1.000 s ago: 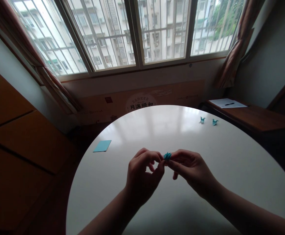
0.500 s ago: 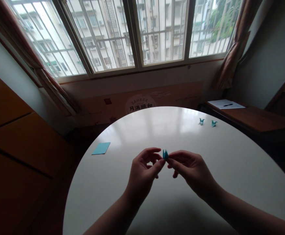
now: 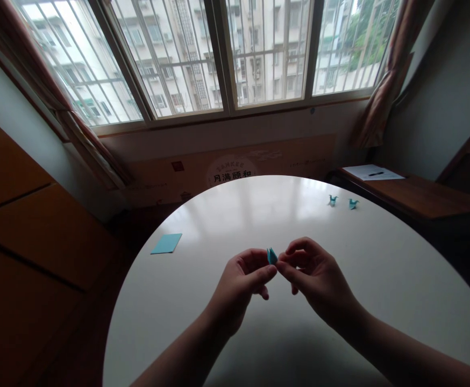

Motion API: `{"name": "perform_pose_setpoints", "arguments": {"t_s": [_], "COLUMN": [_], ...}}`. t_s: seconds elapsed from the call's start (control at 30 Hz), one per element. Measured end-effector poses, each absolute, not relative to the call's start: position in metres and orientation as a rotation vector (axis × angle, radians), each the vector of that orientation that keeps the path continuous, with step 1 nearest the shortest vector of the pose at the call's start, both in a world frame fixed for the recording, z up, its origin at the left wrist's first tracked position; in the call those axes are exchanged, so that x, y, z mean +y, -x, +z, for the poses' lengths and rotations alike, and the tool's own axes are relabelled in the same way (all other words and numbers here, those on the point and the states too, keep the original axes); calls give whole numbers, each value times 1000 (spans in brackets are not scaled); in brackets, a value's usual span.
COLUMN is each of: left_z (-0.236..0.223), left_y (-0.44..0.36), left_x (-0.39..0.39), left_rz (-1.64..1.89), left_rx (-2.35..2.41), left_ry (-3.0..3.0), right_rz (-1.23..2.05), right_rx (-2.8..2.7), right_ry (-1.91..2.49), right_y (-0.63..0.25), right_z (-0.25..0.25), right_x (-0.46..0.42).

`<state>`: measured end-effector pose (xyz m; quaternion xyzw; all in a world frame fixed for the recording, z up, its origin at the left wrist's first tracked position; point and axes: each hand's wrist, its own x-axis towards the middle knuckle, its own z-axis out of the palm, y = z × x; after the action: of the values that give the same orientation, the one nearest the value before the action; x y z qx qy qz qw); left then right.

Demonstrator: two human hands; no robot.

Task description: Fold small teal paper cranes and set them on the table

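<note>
Holding small folded paper (image 3: 272,256) above table (image 3: 299,344), clamped between thumb and fingers of left hand (image 3: 239,282). Meeting its right edge with fingertips of right hand (image 3: 318,274); unclear whether pinching. Noting 2 paper birds (image 3: 353,203) far right, blue square (image 3: 166,243) left.

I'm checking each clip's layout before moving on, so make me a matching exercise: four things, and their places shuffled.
1. blue paper square
2. folded blue piece
3. two paper figures
4. pen

A. between the left hand and right hand
B. on the white sheet
C. left part of the table
D. far right part of the table

Pairs: 1-C, 2-A, 3-D, 4-B
</note>
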<state>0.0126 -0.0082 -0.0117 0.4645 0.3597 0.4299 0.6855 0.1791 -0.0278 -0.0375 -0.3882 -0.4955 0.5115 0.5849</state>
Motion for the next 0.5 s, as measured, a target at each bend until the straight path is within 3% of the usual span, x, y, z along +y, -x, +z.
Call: {"name": "perform_pose_setpoints", "arguments": {"t_s": [0.5], "left_z": [-9], "left_y": [-13], "left_x": [-10], "left_rz": [1193], "left_rx": [937], "left_ry": [-1337], "right_rz": [1129], "right_rx": [-1205], "right_ry": [901], "right_y": [-179], "right_z": [-36], "right_x": [-29]}}
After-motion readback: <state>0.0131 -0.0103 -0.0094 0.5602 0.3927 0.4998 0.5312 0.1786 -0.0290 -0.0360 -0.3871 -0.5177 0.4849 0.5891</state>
